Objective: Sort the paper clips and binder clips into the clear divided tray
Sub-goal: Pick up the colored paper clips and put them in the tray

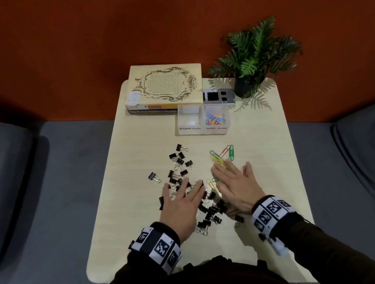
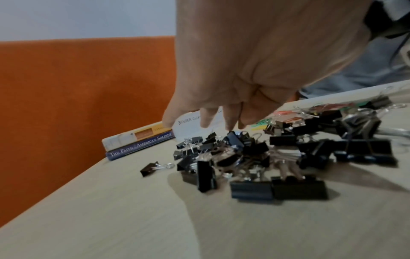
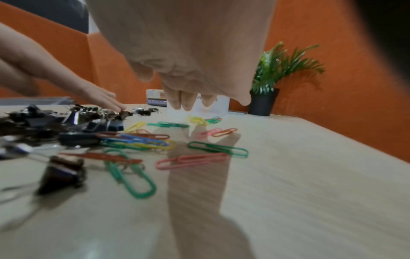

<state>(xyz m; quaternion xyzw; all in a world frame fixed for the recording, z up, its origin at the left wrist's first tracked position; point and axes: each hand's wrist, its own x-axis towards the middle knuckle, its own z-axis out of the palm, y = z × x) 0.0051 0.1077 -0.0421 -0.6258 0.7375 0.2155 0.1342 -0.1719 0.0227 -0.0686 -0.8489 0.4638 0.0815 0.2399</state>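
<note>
Lower centre of frame | our left hand [image 1: 184, 201], fingers spread, over binder clips [image 1: 210, 209] | right hand [image 1: 237, 187], fingers together, nearer paper clips [image 1: 222, 154] just beyond fingertips | tray [image 1: 203, 121] farther up.

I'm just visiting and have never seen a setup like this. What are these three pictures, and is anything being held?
No robot here: a person wears three cameras. The top-down picture comes from the head; the other two look along each wrist.

The left hand hovers flat over a heap of black binder clips; the right hand is spread above coloured paper clips. Neither holds anything.

On the table stands a clear tray with two labelled halves: the paper-clip half already holds some clips, and the binder-clip half looks empty. Behind it lie books and a potted plant.
</note>
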